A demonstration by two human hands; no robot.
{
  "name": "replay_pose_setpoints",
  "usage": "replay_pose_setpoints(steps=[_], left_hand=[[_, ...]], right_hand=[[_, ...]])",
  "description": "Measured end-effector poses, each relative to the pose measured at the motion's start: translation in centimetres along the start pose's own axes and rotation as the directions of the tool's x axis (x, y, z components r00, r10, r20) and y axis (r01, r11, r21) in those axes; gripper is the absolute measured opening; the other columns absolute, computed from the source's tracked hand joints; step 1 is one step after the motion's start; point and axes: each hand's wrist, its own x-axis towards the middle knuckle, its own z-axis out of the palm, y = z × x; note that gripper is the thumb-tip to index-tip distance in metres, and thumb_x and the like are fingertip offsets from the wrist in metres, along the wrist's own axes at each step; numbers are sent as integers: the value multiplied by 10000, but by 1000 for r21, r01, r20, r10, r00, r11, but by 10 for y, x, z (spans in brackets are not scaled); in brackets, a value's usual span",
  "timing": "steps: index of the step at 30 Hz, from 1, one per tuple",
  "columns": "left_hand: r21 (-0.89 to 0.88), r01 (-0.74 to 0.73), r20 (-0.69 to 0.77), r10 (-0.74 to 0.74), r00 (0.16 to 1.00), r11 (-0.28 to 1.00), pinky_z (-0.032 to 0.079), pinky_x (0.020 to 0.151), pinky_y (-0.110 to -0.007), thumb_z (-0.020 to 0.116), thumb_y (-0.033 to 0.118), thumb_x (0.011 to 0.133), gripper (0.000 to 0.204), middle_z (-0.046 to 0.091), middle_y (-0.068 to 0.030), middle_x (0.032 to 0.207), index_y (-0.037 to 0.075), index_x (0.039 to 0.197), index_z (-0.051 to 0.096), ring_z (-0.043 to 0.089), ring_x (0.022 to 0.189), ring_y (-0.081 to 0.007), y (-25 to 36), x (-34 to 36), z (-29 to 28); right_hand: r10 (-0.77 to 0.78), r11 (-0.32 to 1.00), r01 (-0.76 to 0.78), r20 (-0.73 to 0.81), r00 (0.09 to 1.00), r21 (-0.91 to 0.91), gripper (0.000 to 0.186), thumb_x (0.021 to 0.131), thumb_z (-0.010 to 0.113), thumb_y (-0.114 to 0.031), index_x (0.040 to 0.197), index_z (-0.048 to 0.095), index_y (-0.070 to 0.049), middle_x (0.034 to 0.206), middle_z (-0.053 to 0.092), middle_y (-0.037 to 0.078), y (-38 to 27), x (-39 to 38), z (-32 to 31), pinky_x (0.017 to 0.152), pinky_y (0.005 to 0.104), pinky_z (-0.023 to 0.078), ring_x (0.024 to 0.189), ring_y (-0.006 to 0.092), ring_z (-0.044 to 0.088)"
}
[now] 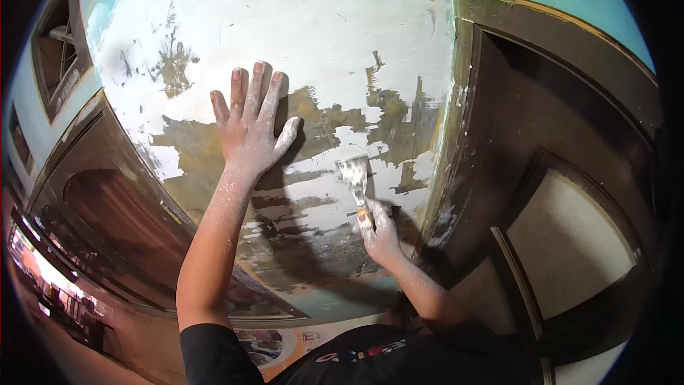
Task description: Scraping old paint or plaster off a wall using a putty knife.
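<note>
My left hand [248, 132] lies palm against the wall [342, 43], fingers spread, coated in pale dust. The wall has white patches over mottled olive and brown areas, with scraped flakes around them. Lower right, my right hand [379, 232] grips a putty knife [354, 175] by its handle, the flat metal blade smeared white and resting at or close to the wall. Both forearms are speckled with white dust.
A dark brown door [570, 228] in a dark frame stands to my right. Another brown door [100, 192] is on the left, below a small window opening [58, 43] in turquoise wall. A brighter space with dark furniture shows at the lower left edge.
</note>
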Motion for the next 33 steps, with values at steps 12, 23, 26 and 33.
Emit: replay_pose_setpoints(steps=[12, 23, 26, 33], left_hand=[[-25, -8, -1, 8, 1000, 1000, 48, 1117, -605, 571, 476, 835, 730, 187, -68, 1558, 210, 1466, 320, 91, 1448, -306, 4, -17, 4], [-63, 32, 16, -31, 999, 998, 57, 1098, -635, 600, 480, 817, 741, 202, -62, 1553, 206, 1455, 342, 81, 1449, -306, 10, -62, 20], [-66, 24, -9, -24, 1000, 998, 18, 1108, -617, 597, 470, 802, 736, 187, -112, 1552, 143, 1428, 389, 49, 1448, -334, 21, -87, 34], [-190, 144, 211, -103, 972, 971, 38, 1073, -673, 566, 445, 824, 717, 160, -202, 1538, 122, 1432, 366, 49, 1424, -428, 60, -171, 49]], right_hand=[[-11, 991, 4, 47, 999, 131, 317, 991, 427, -159, 1285, 398, -44, 889, 542, 47, 39, -17, 7, 699, 303, 474, 739, 110, 536], [-28, 978, 34, -33, 999, 207, 410, 976, 454, -165, 1336, 343, -3, 905, 556, 55, 22, -15, -9, 696, 270, 463, 761, 108, 532], [113, 993, -114, 30, 993, 15, 404, 977, 454, -178, 1316, 370, 25, 839, 594, 77, 51, -28, -11, 753, 300, 466, 776, 132, 561], [72, 997, -72, 78, 994, -3, 304, 981, 462, -198, 1198, 462, 15, 819, 611, 53, 6, 0, -13, 645, 264, 455, 706, 95, 533]])
